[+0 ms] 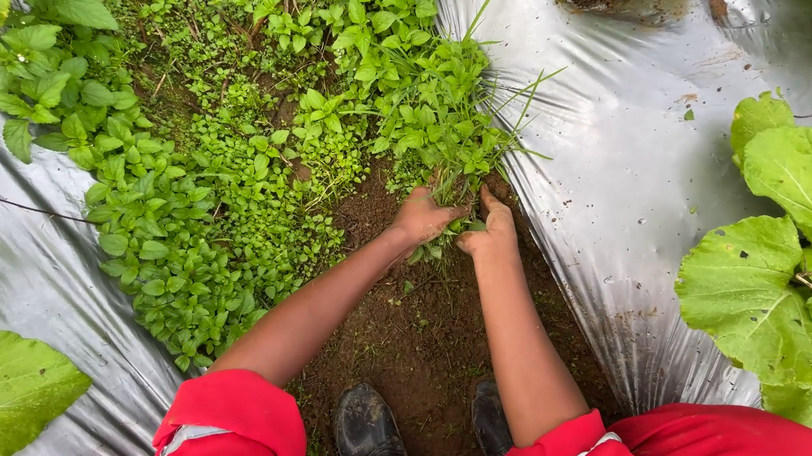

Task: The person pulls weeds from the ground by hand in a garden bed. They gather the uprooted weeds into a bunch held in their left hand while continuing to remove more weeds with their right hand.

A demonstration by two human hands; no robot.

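Between two sheets of silver plastic mulch [621, 165], on a strip of bare soil [417, 327], both hands close around one clump of weeds [447, 143]. Left hand [422, 218] grips its base from the left, right hand [492, 229] from the right, fingers curled tight into the stems. Black boots [373, 443] stand just below.

A strip of bare brown soil [418, 337] runs between two silver plastic sheets [621, 165], carrying low green weeds [223, 207] and black boots [373, 443]
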